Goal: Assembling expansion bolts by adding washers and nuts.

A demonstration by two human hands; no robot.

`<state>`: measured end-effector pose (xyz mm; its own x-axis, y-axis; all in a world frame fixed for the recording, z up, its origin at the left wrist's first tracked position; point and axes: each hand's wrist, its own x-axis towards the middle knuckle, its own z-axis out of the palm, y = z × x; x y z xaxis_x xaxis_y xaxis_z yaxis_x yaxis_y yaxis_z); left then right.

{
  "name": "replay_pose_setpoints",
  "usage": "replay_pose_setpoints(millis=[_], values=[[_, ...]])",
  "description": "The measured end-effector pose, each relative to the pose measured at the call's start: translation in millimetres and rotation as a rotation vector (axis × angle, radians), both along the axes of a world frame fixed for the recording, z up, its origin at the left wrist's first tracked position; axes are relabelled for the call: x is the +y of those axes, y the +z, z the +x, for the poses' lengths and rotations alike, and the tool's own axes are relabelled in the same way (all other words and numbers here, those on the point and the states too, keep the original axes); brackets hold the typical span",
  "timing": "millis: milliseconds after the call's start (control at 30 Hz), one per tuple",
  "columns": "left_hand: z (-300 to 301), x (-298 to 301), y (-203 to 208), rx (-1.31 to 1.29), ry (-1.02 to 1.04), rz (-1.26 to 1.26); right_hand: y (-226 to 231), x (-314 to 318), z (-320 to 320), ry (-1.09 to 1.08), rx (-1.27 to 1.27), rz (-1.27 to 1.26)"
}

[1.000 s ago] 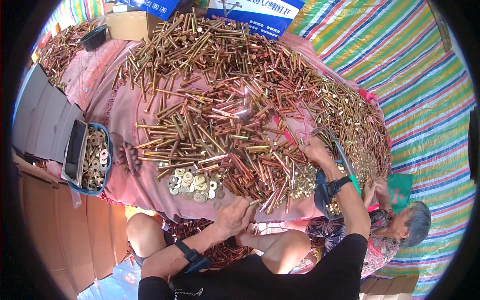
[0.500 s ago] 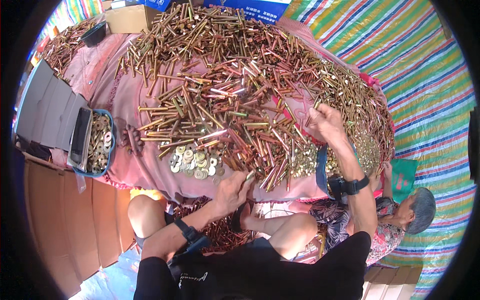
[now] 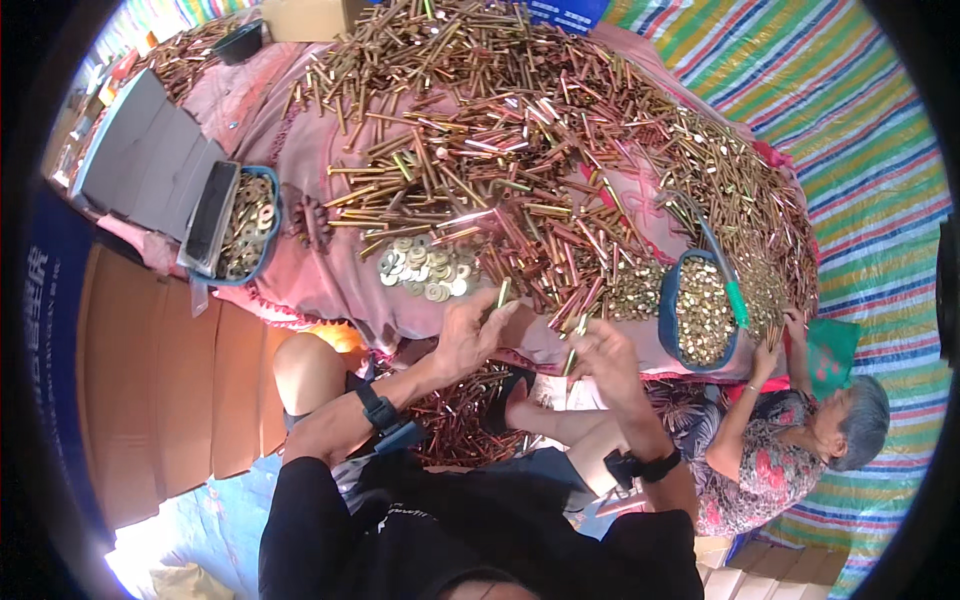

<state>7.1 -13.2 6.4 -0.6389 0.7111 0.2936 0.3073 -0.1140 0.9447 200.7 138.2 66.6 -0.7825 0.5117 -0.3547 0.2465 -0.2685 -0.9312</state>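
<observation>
Well left of the washer pile [image 3: 430, 268] stood a grey box [image 3: 150, 150], and nearer to it on that side, a blue tub [image 3: 277, 225] of more washers. Some dark brown pieces [image 3: 310, 220] (too small to make out) lay just left of the pile. Below and slightly right of it, the left hand [image 3: 466, 335] had its grip nearly closed, thumb and fingers pinching a short metal piece [image 3: 503, 292]. Bolts [image 3: 545, 110] spread beyond the pile and to its right. Further right and lower, the right hand [image 3: 606, 358] had its fingertips drawn together on a bolt [image 3: 571, 360]. Well right of the pile came a nut tub [image 3: 668, 318], a hose [image 3: 738, 305], then a co-worker [image 3: 765, 465].
</observation>
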Motion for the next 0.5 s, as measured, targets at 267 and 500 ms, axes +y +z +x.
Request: replay_pose_setpoints(millis=[267, 500], values=[[-29.8, -28.3, 15.3, -0.371, 0.022, -0.038, -5.6, -42.3, -50.6, 0.159, 0.070, 0.121], [-52.2, -51.6, 7.6, -0.256, 0.068, 0.036, 6.8, -41.3, -89.6, 0.069, 0.120, 0.273]])
